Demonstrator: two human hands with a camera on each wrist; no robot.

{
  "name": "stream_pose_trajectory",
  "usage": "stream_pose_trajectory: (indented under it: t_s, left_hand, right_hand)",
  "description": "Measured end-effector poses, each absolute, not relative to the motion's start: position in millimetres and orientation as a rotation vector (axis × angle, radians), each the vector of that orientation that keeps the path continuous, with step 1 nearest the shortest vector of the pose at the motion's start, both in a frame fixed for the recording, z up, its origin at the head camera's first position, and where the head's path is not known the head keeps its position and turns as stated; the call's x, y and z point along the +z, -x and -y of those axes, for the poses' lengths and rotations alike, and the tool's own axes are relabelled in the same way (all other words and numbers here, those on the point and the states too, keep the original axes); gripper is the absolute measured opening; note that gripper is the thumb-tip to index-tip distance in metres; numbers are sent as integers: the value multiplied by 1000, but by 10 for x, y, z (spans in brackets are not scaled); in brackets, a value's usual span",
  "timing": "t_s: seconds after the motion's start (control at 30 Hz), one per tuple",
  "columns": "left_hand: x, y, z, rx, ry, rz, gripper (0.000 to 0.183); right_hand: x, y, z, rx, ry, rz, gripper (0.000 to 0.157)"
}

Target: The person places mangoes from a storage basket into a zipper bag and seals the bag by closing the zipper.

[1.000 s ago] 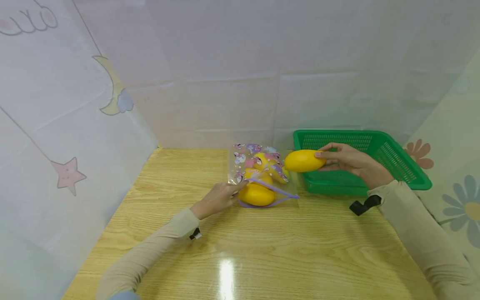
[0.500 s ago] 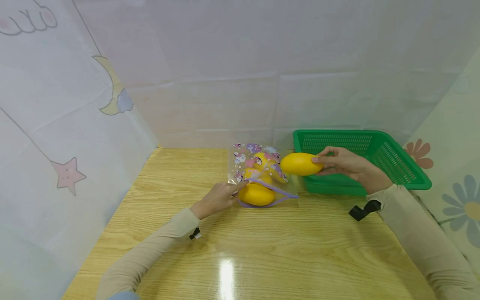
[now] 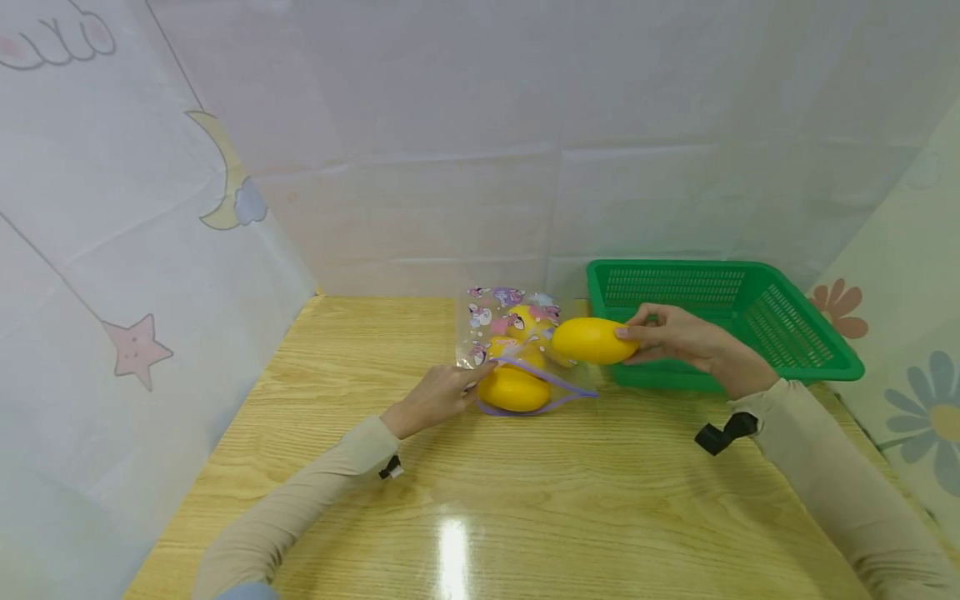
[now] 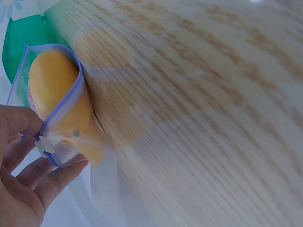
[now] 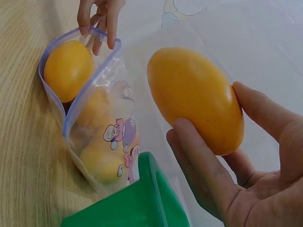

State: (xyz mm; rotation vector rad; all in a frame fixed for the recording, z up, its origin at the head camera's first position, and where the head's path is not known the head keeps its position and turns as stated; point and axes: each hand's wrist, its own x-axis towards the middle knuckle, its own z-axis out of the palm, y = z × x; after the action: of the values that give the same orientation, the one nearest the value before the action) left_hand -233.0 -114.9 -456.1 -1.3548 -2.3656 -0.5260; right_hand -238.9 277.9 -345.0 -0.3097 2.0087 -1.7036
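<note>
A clear zip bag (image 3: 480,315) with cartoon prints and a purple zip lies on the table, mouth gaping toward me. My left hand (image 3: 435,400) pinches the left corner of that mouth, near a white zip slider (image 4: 46,145). Inside, one yellow mango (image 3: 513,390) sits right at the opening, with several more behind it under the plastic. Between thumb and fingers my right hand (image 3: 686,342) grips another mango (image 5: 194,99) by one end. Raised above the table, it overlaps the bag's right side in the head view.
A green slotted plastic basket (image 3: 667,375) stands right of the bag, behind my right hand. The wood-grain table (image 3: 585,500) stretches toward me. Patterned cloth walls (image 3: 435,225) close off the back and both sides.
My right hand has carried its mango left and slightly down, away from the basket and over the bag's right side. The left hand and the bag have stayed put.
</note>
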Motion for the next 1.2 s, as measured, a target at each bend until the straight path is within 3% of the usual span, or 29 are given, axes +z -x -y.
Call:
stream_pose_trajectory:
  t_s: [0.27, 0.67, 1.2]
  left_hand:
    - [-4553, 2330, 1143, -540, 1354, 2371, 58]
    - [-4552, 2324, 1139, -528, 1352, 2347, 60]
    - [-4538, 2317, 1145, -525, 1351, 2365, 59]
  right_hand:
    - [-3504, 2350, -2732, -1660, 319, -2008, 27]
    - [-3561, 2315, -2664, -1640, 384, -1998, 11]
    - [-3652, 2251, -2516, -1567, 399, -2060, 22]
